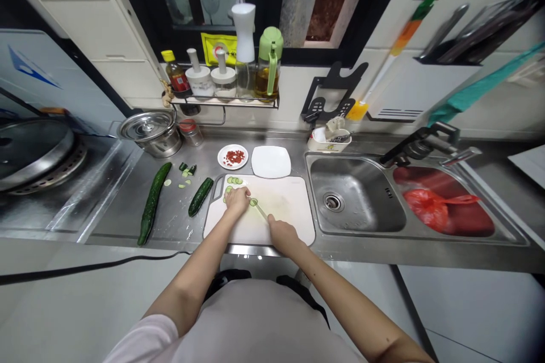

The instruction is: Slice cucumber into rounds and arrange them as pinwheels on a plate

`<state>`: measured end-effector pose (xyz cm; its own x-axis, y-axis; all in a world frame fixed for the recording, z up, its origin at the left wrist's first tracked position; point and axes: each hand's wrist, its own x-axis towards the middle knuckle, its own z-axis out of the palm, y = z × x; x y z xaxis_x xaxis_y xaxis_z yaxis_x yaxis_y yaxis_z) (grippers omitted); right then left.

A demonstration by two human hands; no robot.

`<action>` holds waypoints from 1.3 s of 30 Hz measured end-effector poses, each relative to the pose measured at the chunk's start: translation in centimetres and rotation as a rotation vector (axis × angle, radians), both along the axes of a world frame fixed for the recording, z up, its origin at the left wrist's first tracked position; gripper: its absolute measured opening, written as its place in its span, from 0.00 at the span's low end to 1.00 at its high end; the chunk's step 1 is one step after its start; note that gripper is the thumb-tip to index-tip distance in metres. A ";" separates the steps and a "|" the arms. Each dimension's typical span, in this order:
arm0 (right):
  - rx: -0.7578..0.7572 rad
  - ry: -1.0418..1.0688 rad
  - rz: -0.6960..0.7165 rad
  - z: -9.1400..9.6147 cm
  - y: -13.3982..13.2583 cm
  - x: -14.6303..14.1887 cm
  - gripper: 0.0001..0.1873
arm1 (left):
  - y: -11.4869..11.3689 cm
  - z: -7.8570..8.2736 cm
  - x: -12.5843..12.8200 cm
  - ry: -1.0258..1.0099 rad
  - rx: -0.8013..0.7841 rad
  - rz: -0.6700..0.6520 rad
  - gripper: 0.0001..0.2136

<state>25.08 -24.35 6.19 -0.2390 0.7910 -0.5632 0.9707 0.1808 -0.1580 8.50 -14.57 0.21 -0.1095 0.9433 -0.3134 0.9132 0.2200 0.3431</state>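
Pale shirt [272, 323] occupies the near side; a white cutting board [293, 204] lies beyond. Right hand [284, 233] grips a knife [261, 212], blade directed far-left. Left hand [238, 199]: grasp cannot be determined. Cucumber slices [235, 180] lie beside it, toward the board's far-left corner.

The right hand [284, 235] hides the handle of the knife [261, 212] from me. Far left of that hand, I see a cropped pan [29, 154].

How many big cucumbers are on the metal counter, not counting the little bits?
2: a long cucumber farther left, and a shorter cucumber just left of the cutting board.
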 end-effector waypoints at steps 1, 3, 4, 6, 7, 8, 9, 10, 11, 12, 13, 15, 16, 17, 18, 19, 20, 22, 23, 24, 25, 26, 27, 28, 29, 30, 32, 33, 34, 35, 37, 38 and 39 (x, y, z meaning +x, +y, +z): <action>0.003 -0.001 0.000 -0.1 -0.2 0.1 0.20 | 0.0 0.0 0.0 0.001 -0.001 -0.001 0.06; 0.014 0.001 0.001 -0.4 -0.5 0.4 0.20 | 0.0 0.0 0.0 0.003 0.000 -0.006 0.07; 0.017 0.001 0.000 -0.5 -0.6 0.6 0.19 | -0.1 0.0 0.0 0.006 0.002 -0.009 0.07; 0.014 -0.003 -0.007 -0.7 -1.0 0.9 0.19 | -0.2 0.3 0.0 0.011 0.006 -0.021 0.07; 0.009 -0.006 -0.012 -0.7 -1.2 1.0 0.19 | -0.2 0.4 0.1 0.011 0.009 -0.031 0.07; 0.003 -0.010 -0.015 -0.7 -1.4 1.2 0.19 | -0.3 0.6 0.1 0.009 0.013 -0.039 0.07; -0.004 -0.012 -0.015 -0.7 -1.5 1.4 0.20 | -0.4 0.7 0.1 0.007 0.018 -0.048 0.08; -0.009 -0.010 -0.015 -0.7 -1.7 1.7 0.21 | -0.5 0.9 0.1 0.005 0.022 -0.054 0.08; -0.012 -0.002 -0.012 -0.6 -1.9 2.0 0.21 | -0.7 0.9 0.2 0.007 0.027 -0.060 0.09; -0.012 0.008 -0.009 -0.5 -2.0 2.5 0.20 | -0.8 1.0 0.2 0.011 0.034 -0.067 0.10; -0.008 0.016 -0.011 -0.4 -2.0 3.0 0.19 | -1.0 1.0 0.2 0.015 0.044 -0.075 0.11; 0.018 0.014 -0.045 -0.4 -1.8 4.1 0.18 | -1.5 0.9 0.2 0.015 0.066 -0.099 0.11; 0.038 0.004 -0.080 -0.4 -1.6 4.8 0.18 | -1.7 0.9 0.2 0.013 0.076 -0.111 0.10; 0.059 -0.010 -0.122 -0.4 -1.3 5.4 0.18 | -1.9 0.8 0.3 0.011 0.083 -0.121 0.11; 0.079 -0.024 -0.167 -0.5 -1.0 5.9 0.18 | -2.2 0.8 0.3 0.010 0.086 -0.130 0.11; 0.099 -0.035 -0.208 -0.6 -0.5 6.4 0.18 | -2.3 0.8 0.4 0.010 0.084 -0.136 0.11; 0.114 -0.049 -0.248 -0.6 -0.1 6.9 0.18 | -2.4 0.8 0.4 0.011 0.082 -0.142 0.11; 0.133 -0.071 -0.315 -0.7 0.8 7.5 0.17 | -2.6 0.9 0.5 0.012 0.081 -0.144 0.10; 0.136 -0.079 -0.342 -0.7 1.3 7.7 0.17 | -2.6 0.9 0.6 0.010 0.082 -0.140 0.09; 0.141 -0.083 -0.364 -0.7 1.6 7.8 0.18 | -2.6 1.0 0.7 0.007 0.087 -0.134 0.09; 0.144 -0.085 -0.381 -0.7 1.9 7.9 0.18 | -2.5 1.1 0.9 0.000 0.092 -0.128 0.08; 0.144 -0.086 -0.392 -0.6 2.2 7.9 0.19 | -2.5 1.2 1.0 -0.011 0.096 -0.124 0.07; 0.143 -0.088 -0.402 -0.6 2.3 7.9 0.19 | -2.6 1.2 1.1 -0.027 0.098 -0.117 0.06; 0.142 -0.089 -0.408 -0.6 2.5 7.8 0.20 | -2.6 1.3 1.2 -0.047 0.101 -0.108 0.05; 0.139 -0.090 -0.410 -0.6 2.6 7.8 0.21 | -2.8 1.4 1.1 -0.070 0.104 -0.095 0.05; 0.135 -0.090 -0.408 -0.6 2.7 7.7 0.21 | -3.0 1.5 1.0 -0.095 0.106 -0.074 0.05; 0.132 -0.091 -0.396 -0.7 2.8 7.6 0.20 | -3.5 1.7 0.4 -0.142 0.113 -0.008 0.06; 0.131 -0.091 -0.388 -0.7 2.8 7.6 0.19 | -3.8 1.8 -0.1 -0.166 0.114 0.030 0.06; 0.128 -0.093 -0.382 -0.8 2.9 7.6 0.19 | -4.1 1.8 -0.8 -0.188 0.113 0.072 0.06; 0.124 -0.097 -0.379 -0.8 3.0 7.6 0.18 | -4.5 1.8 -1.6 -0.203 0.112 0.117 0.06; 0.118 -0.102 -0.373 -0.9 3.1 7.6 0.18 | -5.0 1.8 -3.5 -0.217 0.112 0.207 0.06; 0.115 -0.102 -0.369 -1.0 3.2 7.5 0.19 | -5.2 1.8 -4.4 -0.214 0.114 0.249 0.06; 0.113 -0.102 -0.364 -1.0 3.2 7.5 0.19 | -5.3 1.7 -5.2 -0.206 0.114 0.286 0.06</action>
